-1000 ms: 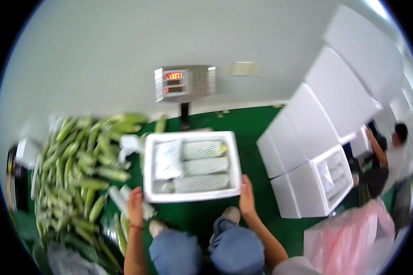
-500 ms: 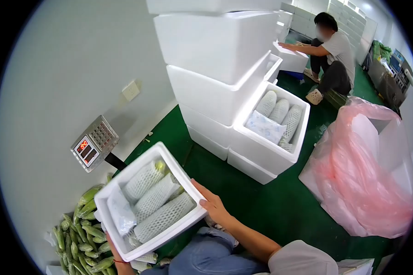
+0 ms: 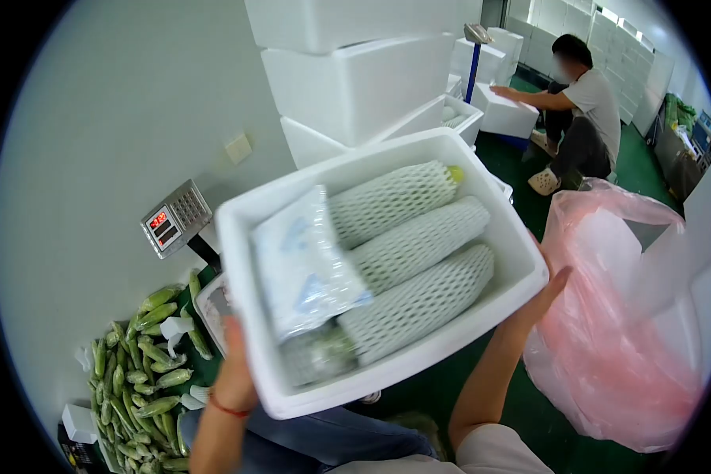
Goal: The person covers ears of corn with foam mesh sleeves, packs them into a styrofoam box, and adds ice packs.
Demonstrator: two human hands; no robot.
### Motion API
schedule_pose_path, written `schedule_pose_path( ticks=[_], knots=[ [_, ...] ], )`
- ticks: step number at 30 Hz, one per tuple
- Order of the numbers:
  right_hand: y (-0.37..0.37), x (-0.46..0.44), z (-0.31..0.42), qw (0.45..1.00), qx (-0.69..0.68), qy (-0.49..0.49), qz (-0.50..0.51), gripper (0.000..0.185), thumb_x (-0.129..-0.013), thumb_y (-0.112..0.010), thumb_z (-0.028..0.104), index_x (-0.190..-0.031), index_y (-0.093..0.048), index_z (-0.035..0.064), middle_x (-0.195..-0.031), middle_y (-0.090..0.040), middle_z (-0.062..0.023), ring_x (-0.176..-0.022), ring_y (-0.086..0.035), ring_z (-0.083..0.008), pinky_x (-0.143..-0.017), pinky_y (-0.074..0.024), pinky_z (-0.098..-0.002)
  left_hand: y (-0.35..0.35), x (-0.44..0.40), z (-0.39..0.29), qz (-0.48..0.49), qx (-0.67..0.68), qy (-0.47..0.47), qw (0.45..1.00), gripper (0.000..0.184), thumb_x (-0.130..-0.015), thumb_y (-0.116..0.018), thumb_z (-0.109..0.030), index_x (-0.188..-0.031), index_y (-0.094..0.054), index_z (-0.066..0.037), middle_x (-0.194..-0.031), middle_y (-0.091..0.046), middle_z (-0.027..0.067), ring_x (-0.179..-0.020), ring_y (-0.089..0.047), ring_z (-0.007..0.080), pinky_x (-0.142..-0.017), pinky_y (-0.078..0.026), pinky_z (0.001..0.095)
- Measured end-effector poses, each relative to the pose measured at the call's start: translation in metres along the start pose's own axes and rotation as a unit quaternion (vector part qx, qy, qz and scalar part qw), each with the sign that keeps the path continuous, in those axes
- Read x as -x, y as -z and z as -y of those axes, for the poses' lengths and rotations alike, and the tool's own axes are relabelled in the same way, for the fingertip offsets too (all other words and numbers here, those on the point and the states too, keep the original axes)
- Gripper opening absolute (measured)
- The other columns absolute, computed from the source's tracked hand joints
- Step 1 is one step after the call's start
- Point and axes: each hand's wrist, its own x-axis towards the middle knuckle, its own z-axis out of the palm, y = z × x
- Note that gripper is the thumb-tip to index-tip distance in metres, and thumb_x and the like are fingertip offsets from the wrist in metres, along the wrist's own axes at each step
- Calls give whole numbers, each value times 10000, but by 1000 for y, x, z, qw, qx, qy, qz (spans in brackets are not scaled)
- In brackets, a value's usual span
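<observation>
A white foam box [image 3: 403, 365] is held up close to the camera, tilted, its open top facing me. In it lie several green vegetables in white foam netting [image 3: 418, 296] and a clear-and-white ice pack [image 3: 300, 265] at the left end. My left hand [image 3: 234, 367] grips the box's left side near the lower corner. My right hand [image 3: 541, 296] holds the right side, its fingers partly hidden behind the box.
A scale with a red display [image 3: 175, 220] stands by the wall. Wrapped green vegetables [image 3: 146, 387] lie at the lower left. White boxes [image 3: 355, 87] are stacked behind; a pink plastic bag [image 3: 608, 332] lies right. A seated person [image 3: 588, 110] touches another box.
The held box has come up from low near the scale, closer to the camera, and now covers part of the box stack. The view has swung right since the first frame.
</observation>
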Motion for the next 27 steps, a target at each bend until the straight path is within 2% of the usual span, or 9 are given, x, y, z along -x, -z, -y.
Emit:
schedule_pose_path(
  ticks=[4,6,8,11,15,18,20,22,27],
  knots=[
    [33,-97,-36,998,-1,14,65,703,-989,-224,505,-1105,-597,-80,-1055,-646,-151,-968,-610,-250,-927,-454,-365,-74,-41,55,-21,90,-27,995,631,-980,-279,-534,-1402,-334,-68,-1364,-446,64,-1241,-441,206,-1049,-355,348],
    [63,-167,-94,996,-3,-22,82,660,-997,-243,475,-1083,-616,-62,-1010,-656,-133,-911,-611,-226,-900,-457,-340,-122,-49,75,-50,104,-144,983,642,-975,-302,-535,-1419,-307,-72,-1394,-420,70,-1260,-427,217,-1062,-340,366],
    [48,-182,-107,994,105,1,18,615,-1002,-271,449,-1058,-637,-42,-986,-660,-116,-892,-604,-214,-904,-439,-325,-110,-102,135,52,171,-138,974,660,-977,-342,-429,-1449,-96,-40,-1475,-227,111,-1345,-267,258,-1108,-219,383],
    [29,-197,-117,985,128,116,-13,545,-998,-321,434,-1256,-498,-12,-1203,-548,-116,-1077,-508,-210,-992,-360,-313,-145,-57,94,91,-71,-221,968,796,-954,-433,-117,-1426,193,24,-1526,66,206,-1412,-44,308,-1129,-67,382],
    [19,-137,-107,990,134,37,3,571,-1014,-303,345,-1465,-159,27,-1482,-250,-128,-1327,-309,-231,-1114,-215,-333,-156,-85,96,94,-99,-192,972,828,-955,-471,-204,-1425,160,54,-1517,95,239,-1413,5,318,-1133,-49,387],
    [33,-88,-127,985,-166,-3,48,582,-1008,-296,327,-1479,-115,36,-1521,-176,-138,-1387,-212,-242,-1139,-156,-344,-177,-112,106,69,-132,-195,970,884,-938,-515,-335,-1432,94,73,-1504,68,296,-1403,40,414,-1135,-20,441],
    [39,-92,-138,994,-91,22,61,590,-1000,-308,301,-1483,-94,38,-1537,-133,-138,-1409,-167,-246,-1149,-127,-349,-192,-133,112,75,-80,-192,975,916,-927,-528,-375,-1436,98,59,-1499,83,305,-1388,63,463,-1129,-23,476],
    [42,-121,-147,931,345,109,55,601,-990,-327,267,-1486,-76,39,-1549,-95,-135,-1421,-132,-249,-1154,-109,-353,-208,-147,112,82,-134,-177,972,937,-918,-539,-398,-1442,103,40,-1501,83,301,-1379,81,483,-1126,-26,490],
    [119,-220,-229,976,165,54,128,592,-988,-336,253,-1496,-77,93,-1545,-122,-108,-1409,-168,-235,-1150,-137,-350,-226,-182,115,145,-132,-156,968,959,-902,-562,-417,-1463,117,-39,-1531,69,235,-1375,157,466,-1122,-9,504]
  ],
)
